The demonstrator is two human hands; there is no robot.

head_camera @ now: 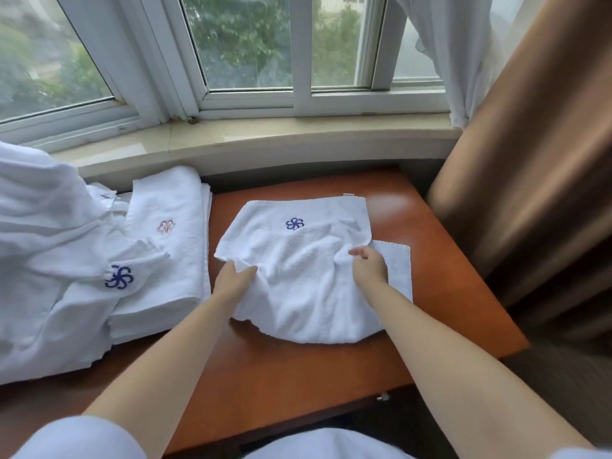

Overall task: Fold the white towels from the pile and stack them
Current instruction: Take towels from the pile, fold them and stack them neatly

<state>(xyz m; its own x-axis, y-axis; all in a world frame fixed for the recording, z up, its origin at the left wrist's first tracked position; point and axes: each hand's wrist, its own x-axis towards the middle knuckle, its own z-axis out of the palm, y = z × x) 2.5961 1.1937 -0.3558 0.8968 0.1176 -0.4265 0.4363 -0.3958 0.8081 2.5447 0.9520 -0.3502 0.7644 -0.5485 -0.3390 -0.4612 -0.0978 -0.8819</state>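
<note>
towel: laid on the tabletop pretty much dead centre, partly folded, top layer rumpled. A blue flower logo is seen near its far edge, and a small tag pokes out at the far right corner.
left hand: the towel's left edge is gripped here, fingers curled into the cloth with a fold bunched up over them.
right hand: the towel's right side is pinched, fingers clamped on a ridge of fabric. A flat lower layer is left showing just right of the hand.
stack: folded towels are stacked at the left of the tabletop, just beside the towel, not touching as far as can be told. A pale pink logo is seen on top.
pile: loose white towels are heaped at far left, spilling onto the stack, one with a blue logo.
background: window sill behind the tabletop, brown curtain at right.
</note>
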